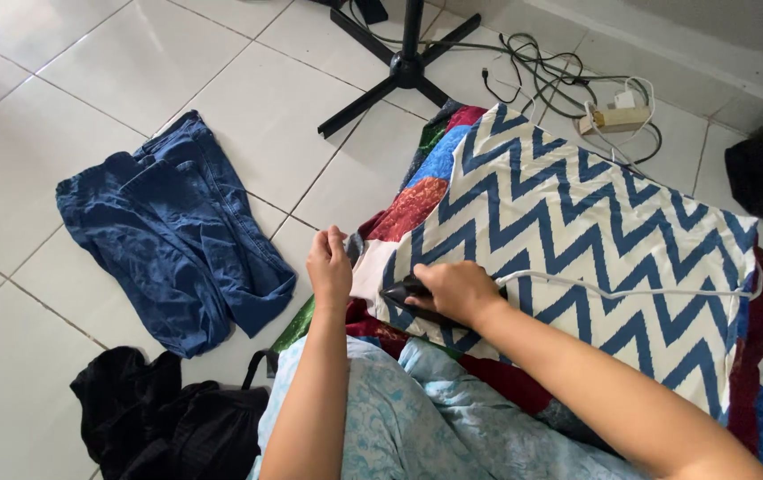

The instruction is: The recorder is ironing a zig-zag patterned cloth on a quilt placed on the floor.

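Observation:
A cream cloth with blue zigzag stripes (pixel 577 222) lies spread over a multicoloured blanket (pixel 417 200) on the tiled floor. My right hand (pixel 457 289) grips the dark handle of an iron (pixel 404 292) pressed on the cloth's near left end; the iron is mostly hidden under the hand. Its white cord (pixel 630 290) runs right across the cloth. My left hand (pixel 328 267) pinches the cloth's left edge, holding it taut beside the iron.
A crumpled blue garment (pixel 177 236) lies on the tiles to the left, a black one (pixel 168 422) at the lower left. A black stand base (pixel 404 67) is at the top, a power strip with tangled cables (pixel 613 116) at the upper right.

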